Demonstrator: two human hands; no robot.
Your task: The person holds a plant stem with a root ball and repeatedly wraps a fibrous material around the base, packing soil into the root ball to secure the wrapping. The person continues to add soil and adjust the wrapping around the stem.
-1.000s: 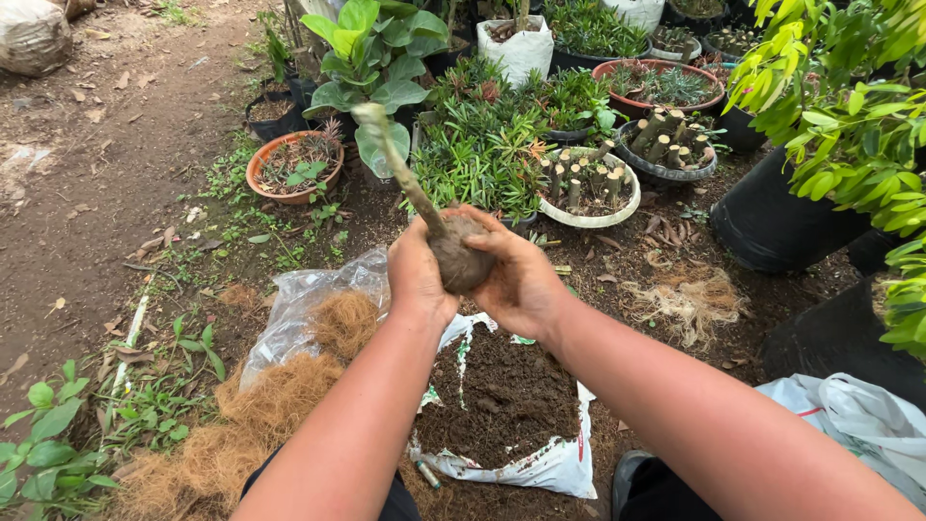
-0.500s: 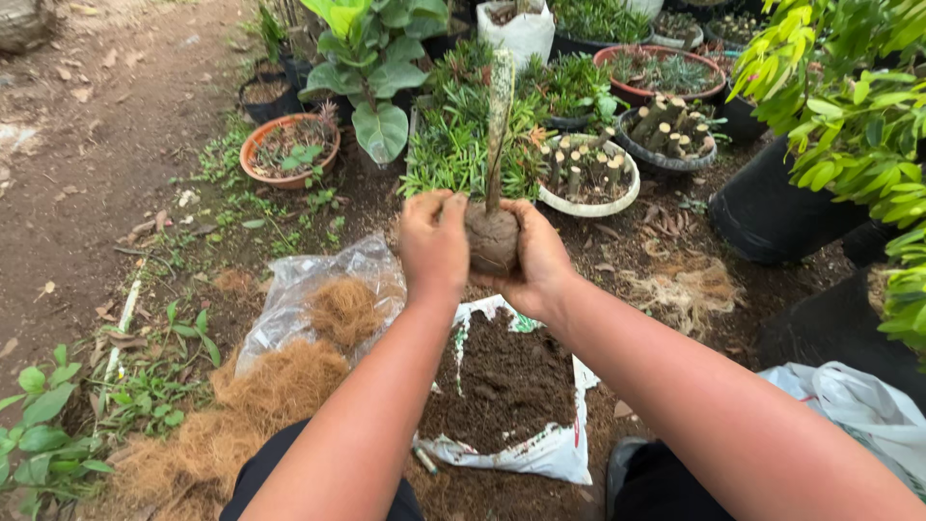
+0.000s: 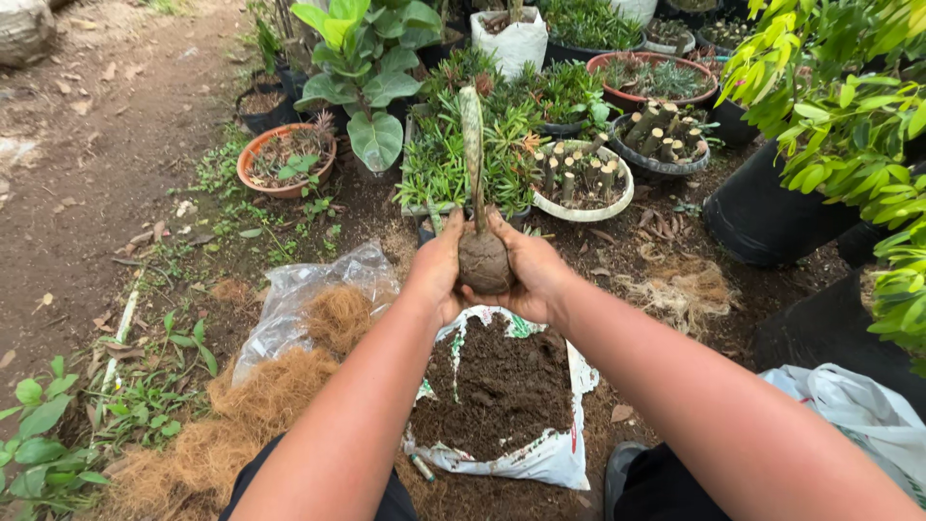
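Head view: left hand point(image 3: 436, 273) and right hand point(image 3: 532, 275) cup the soil ball point(image 3: 483, 261) tightly, keeping its 1 stem point(image 3: 472, 145) upright above the open soil bag point(image 3: 502, 391).

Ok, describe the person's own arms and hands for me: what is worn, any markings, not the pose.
Both forearms are bare, with no sleeves in view up to the bottom edge of the picture. The left hand and the right hand wear no gloves, and no ring, watch or band shows on either wrist. Dark clothing shows below the arms. I can make out no markings on either arm.
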